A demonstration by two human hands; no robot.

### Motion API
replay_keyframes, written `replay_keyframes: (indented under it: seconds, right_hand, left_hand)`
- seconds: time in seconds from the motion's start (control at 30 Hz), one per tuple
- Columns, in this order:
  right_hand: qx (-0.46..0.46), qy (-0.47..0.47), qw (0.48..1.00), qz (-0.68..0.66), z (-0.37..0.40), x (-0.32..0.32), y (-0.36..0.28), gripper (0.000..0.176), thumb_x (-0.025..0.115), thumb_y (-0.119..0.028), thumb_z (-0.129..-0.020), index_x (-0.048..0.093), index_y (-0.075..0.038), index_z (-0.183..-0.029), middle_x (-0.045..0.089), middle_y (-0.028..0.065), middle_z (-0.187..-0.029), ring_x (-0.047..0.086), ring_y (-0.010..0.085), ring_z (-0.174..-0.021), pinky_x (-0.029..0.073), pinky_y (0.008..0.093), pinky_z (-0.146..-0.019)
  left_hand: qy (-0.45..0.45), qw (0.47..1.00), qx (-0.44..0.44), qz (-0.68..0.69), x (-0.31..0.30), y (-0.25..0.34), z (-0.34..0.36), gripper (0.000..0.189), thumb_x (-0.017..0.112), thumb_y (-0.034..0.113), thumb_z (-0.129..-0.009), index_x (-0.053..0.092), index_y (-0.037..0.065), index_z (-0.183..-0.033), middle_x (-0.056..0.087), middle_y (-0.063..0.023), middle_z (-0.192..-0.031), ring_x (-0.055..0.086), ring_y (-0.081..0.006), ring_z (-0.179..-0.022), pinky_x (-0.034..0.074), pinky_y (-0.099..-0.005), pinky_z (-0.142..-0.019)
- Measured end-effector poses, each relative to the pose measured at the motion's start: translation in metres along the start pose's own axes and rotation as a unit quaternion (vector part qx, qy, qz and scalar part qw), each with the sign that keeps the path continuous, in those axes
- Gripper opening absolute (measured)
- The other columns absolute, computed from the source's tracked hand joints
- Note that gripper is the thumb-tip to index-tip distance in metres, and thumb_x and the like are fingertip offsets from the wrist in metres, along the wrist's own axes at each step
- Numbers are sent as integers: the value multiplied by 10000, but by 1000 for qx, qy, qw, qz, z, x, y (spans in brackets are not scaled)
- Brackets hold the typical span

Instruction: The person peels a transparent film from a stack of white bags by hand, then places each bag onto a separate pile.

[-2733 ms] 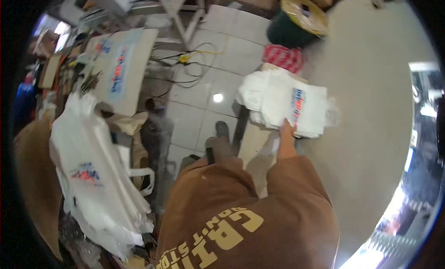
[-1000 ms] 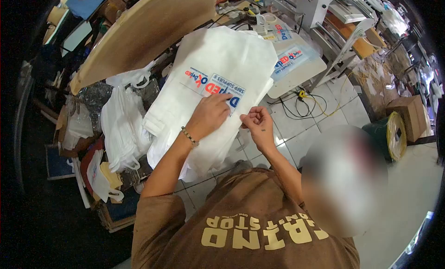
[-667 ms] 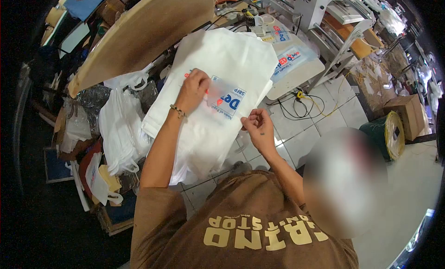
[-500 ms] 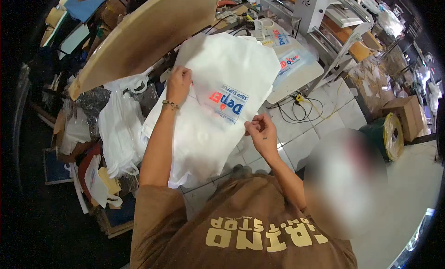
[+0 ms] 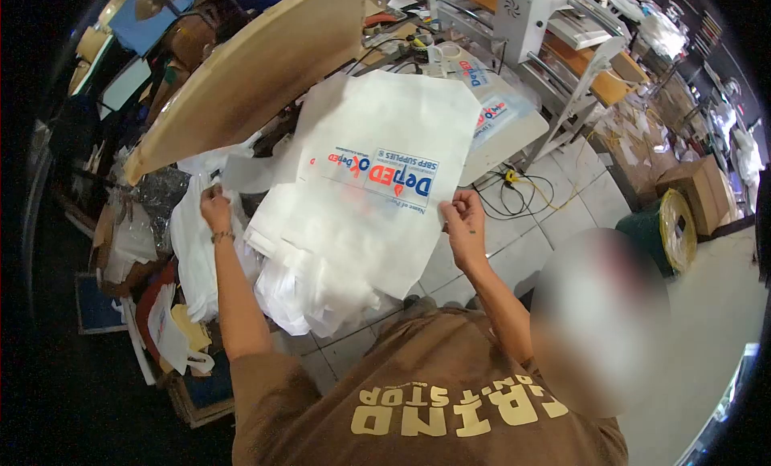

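A stack of white bags [image 5: 345,121] lies before me. The top one bears a blue and red "DepED OK" print [image 5: 393,177], seen upside down. Thumb and fingers of my right hand [image 5: 464,225] pinch that bag's right edge beside the print. To the left of the stack, my left hand [image 5: 215,211] has its fingers closed at the end of a thin translucent film sheet [image 5: 250,174]. The film stretches toward the stack's left side; its exact edges are hard to make out.
White plastic bags [image 5: 197,261] hang at left, below a large tan board [image 5: 249,73]. A grey-white machine [image 5: 514,20] stands at the back, near a pale platen [image 5: 510,149] with printed film. Black cables [image 5: 514,193] and a green spool [image 5: 662,229] lie at right.
My left hand has moved left and down, away from the top bag, drawing the translucent film off the print. The whole print now shows. My right hand stays at the bag's right edge.
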State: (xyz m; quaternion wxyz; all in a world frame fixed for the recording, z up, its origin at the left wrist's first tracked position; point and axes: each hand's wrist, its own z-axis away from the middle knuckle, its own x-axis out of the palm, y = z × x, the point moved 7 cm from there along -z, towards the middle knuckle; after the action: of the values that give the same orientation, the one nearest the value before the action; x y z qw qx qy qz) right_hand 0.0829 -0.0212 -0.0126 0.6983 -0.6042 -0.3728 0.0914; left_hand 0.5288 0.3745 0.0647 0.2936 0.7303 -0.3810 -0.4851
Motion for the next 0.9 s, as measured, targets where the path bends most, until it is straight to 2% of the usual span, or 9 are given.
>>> replay_keyframes:
  seconds: [0.07,0.13,0.17,0.23,0.3,0.4,0.63,0.8,0.9]
  right_hand:
    - [-56,1,998,10,-1,9,-4,334,671,-116,-895,474,-5,-1141,575,82,-990,580,119,-846,498,272,-736]
    - [-112,24,988,104,-16,-3,47,452,724,-184,-862,487,28,-1184,584,125,-1059,619,248,-961,513,347,-826]
    - [-126,33,943,307,-6,-1,10,439,732,-199,-839,527,37,-1148,605,177,-1086,605,328,-1037,494,404,-868]
    - [-112,37,969,217,-6,-15,-17,364,678,-113,-836,546,25,-1146,620,253,-1098,614,363,-1036,475,422,-900]
    - [-174,86,961,198,-5,-58,-60,345,630,-62,-853,536,30,-1172,620,256,-1111,618,371,-1028,474,427,-891]
    - [-160,177,931,277,0,-176,-95,377,596,-33,-858,518,24,-1222,640,242,-1126,619,376,-1045,478,436,-898]
    - [-120,159,843,500,108,-386,-223,368,507,-4,-897,574,-30,-1258,657,157,-955,606,231,-891,482,354,-859]
    - [39,53,716,695,193,-376,-238,288,519,57,-800,596,-26,-1065,635,175,-954,610,340,-916,474,392,-788]
    - [151,5,711,687,237,-355,-250,364,514,40,-769,622,-76,-1096,649,175,-1007,623,384,-981,489,447,-804]
  left_hand:
    - [-42,995,24,91,-22,-50,-23,284,558,254,-965,596,26,-1131,668,-108,-1012,642,-196,-806,517,-338,-661]
    - [-199,908,-20,368,-43,-73,-23,480,406,383,-1003,487,82,-1368,530,-119,-1336,514,-291,-1155,425,-447,-982]
    - [-194,930,-39,310,-52,-87,-30,506,403,399,-1006,489,65,-1375,533,-131,-1346,522,-306,-1169,439,-449,-974]
    - [-191,959,-79,191,-71,-122,-45,560,395,430,-1011,494,29,-1389,538,-156,-1366,539,-335,-1197,468,-454,-958]
    - [-137,977,24,-160,-81,-85,-25,418,545,356,-1005,645,26,-1242,663,-169,-1199,679,-278,-990,568,-375,-801]
    - [24,914,115,-388,-94,-39,17,458,565,384,-993,622,25,-1272,638,-163,-1251,645,-286,-1079,529,-384,-910]
    - [-201,957,199,-70,16,152,148,466,636,349,-958,604,11,-1277,635,-146,-1251,630,-271,-1063,503,-370,-930]
    - [-573,777,215,144,211,312,416,852,796,127,-747,363,64,-1478,512,-144,-1390,539,-266,-1178,448,-409,-990]
    - [-696,590,375,161,299,348,595,1262,925,304,-608,127,28,-1546,223,-182,-1566,278,-345,-1419,292,-428,-1160]
